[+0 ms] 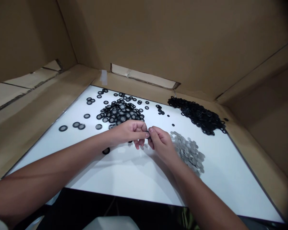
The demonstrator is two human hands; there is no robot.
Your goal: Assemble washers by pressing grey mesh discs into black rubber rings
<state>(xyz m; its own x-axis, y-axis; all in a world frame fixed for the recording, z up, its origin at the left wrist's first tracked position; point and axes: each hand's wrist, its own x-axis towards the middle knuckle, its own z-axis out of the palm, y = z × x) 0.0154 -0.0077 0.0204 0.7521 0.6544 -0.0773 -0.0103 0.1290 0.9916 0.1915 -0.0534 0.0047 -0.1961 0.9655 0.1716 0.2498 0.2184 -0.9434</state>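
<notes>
My left hand (132,133) and my right hand (160,143) meet above the white surface (124,172), fingertips almost touching. A small dark piece (147,132) shows between them, pinched by both, mostly hidden by the fingers; it looks like a black ring. Behind my left hand lies a heap of black-rimmed mesh rings (120,111), with several loose ones around it. Just right of my right hand sits a pile of grey metal mesh discs (188,151). Farther back is a heap of thin black rubber rings (196,115).
Cardboard walls (182,41) surround the white surface on the far and side sides, with a cardboard ledge (144,86) along its back edge. A single black-rimmed ring (106,150) lies below my left wrist. A dark edge (110,204) runs along the near side.
</notes>
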